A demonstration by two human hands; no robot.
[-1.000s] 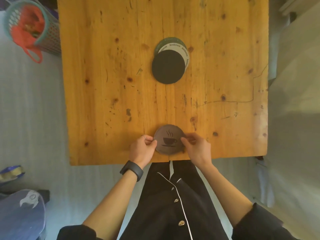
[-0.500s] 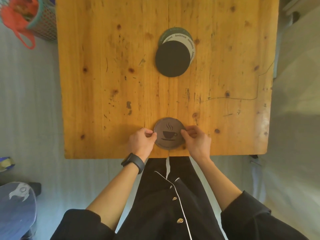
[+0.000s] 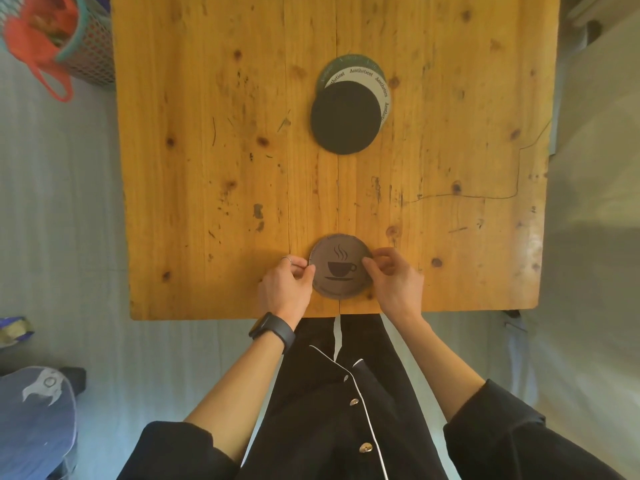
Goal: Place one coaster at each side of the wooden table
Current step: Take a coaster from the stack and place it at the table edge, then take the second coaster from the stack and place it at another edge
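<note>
A round grey coaster (image 3: 341,268) printed with a steaming cup lies flat on the wooden table (image 3: 207,168), close to the near edge at its middle. My left hand (image 3: 285,289) pinches the coaster's left rim and my right hand (image 3: 394,282) pinches its right rim. Farther back, around the table's middle, sits a fanned stack of three coasters: a plain black one (image 3: 344,117) on top, a white lettered one (image 3: 375,83) under it, and a green one (image 3: 349,60) at the bottom.
A mesh basket (image 3: 86,46) holding a red bag (image 3: 38,36) stands on the floor by the table's far left corner. A blue object (image 3: 34,417) lies on the floor at lower left. A pale surface (image 3: 595,237) borders the table's right side.
The coaster in both hands has moved slightly away from the near edge. The view has shifted, so the table sits higher in the frame.
</note>
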